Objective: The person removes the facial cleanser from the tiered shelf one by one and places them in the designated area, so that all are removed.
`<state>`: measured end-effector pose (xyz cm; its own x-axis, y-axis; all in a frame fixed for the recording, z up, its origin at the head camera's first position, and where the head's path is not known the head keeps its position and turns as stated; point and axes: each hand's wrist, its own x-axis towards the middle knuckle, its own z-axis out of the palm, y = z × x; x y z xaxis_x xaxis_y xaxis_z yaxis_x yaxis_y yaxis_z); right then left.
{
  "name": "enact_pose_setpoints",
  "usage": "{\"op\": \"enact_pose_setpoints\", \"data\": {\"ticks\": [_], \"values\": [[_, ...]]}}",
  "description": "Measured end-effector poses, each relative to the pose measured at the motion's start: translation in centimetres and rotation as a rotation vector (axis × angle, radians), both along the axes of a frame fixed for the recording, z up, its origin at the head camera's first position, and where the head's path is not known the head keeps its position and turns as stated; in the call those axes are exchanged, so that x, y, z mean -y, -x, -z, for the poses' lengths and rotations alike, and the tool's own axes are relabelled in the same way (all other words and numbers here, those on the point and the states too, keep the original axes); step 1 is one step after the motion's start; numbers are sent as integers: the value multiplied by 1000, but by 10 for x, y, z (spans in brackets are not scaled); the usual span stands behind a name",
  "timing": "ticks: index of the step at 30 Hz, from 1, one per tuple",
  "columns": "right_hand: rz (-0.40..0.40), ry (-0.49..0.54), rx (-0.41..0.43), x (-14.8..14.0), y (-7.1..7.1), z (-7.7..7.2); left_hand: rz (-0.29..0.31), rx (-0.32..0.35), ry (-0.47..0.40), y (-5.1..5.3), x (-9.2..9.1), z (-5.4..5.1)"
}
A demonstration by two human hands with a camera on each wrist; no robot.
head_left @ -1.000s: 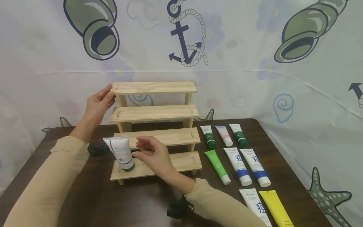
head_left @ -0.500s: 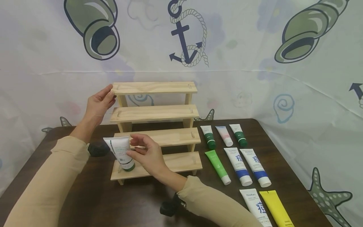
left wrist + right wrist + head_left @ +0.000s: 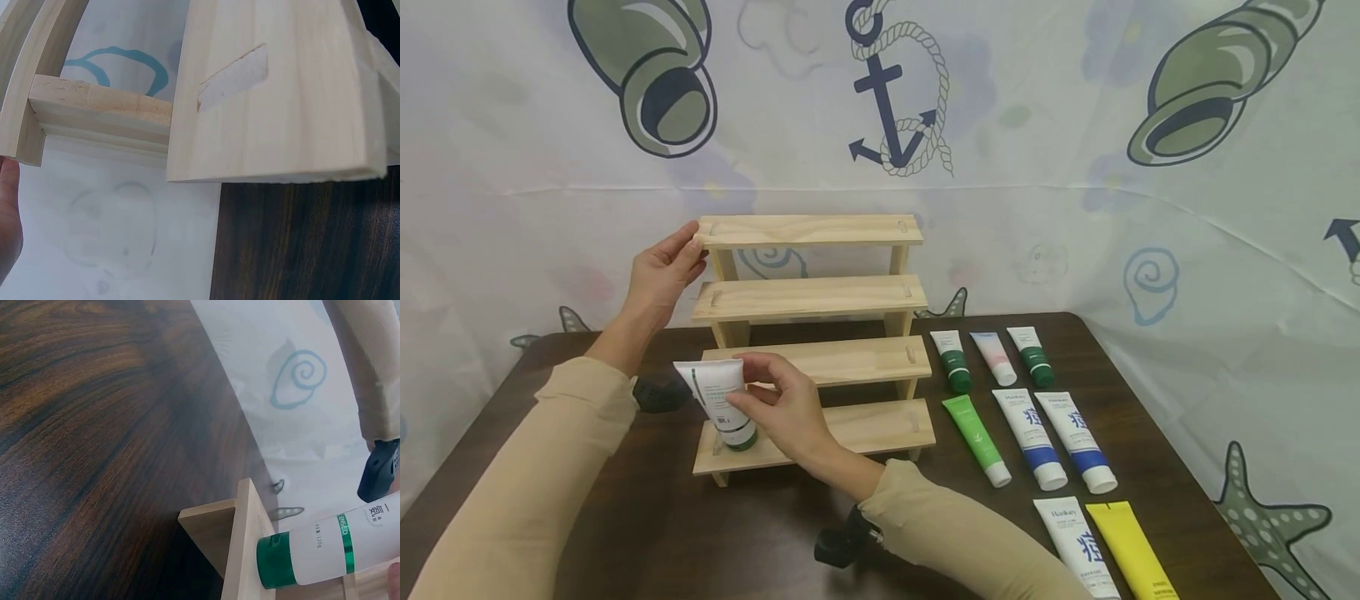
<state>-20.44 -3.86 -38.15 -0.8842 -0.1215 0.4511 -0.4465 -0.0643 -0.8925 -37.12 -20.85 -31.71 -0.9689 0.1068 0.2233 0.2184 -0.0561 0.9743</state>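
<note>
A white squeeze tube (image 3: 717, 398) with a green cap stands cap-down at the left end of the lowest step of a wooden tiered shelf (image 3: 812, 296). Its body leans slightly left. My right hand (image 3: 786, 410) pinches the tube from the right, thumb in front and fingers partly hidden behind. In the right wrist view the tube's green cap (image 3: 275, 560) rests on the step, a fingertip at the frame edge. My left hand (image 3: 661, 279) grips the left end of the top step; only part of that hand (image 3: 9, 219) shows in the left wrist view.
Right of the shelf, several tubes lie on the dark wooden table (image 3: 647, 533): small green-and-white ones (image 3: 952, 360), a pink-and-white one (image 3: 993, 358), a light green one (image 3: 977, 440), white-and-blue ones (image 3: 1030, 439) and a yellow one (image 3: 1131, 550). A patterned cloth (image 3: 1037, 217) hangs behind.
My right hand has moved left, closing the gap to the white tube, and its thumb and fingers now pinch it. The left hand and shelf have stayed put.
</note>
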Motion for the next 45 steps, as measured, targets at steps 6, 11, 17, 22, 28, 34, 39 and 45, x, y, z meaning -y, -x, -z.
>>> {"op": "enact_pose_setpoints", "data": {"ticks": [6,11,17,22,28,34,39,45], "values": [[9,30,-9,1,1,1,2,-1,16,0,-3,-1],[19,30,15,0,0,0,13,6,5,0,-4,-1],[33,15,16,0,-1,0,20,15,-13,1,-5,1],[38,9,11,-2,-3,0,35,14,-40,1,-4,2],[45,5,39,-9,-8,-1,27,18,-17,1,-3,3],[38,-8,71,-27,-18,-7,38,16,-40,0,-1,1],[53,-15,141,-52,-29,-11,42,14,-36,0,1,-1],[78,-56,180,-86,-47,-15,51,24,-36,1,2,-2]]}}
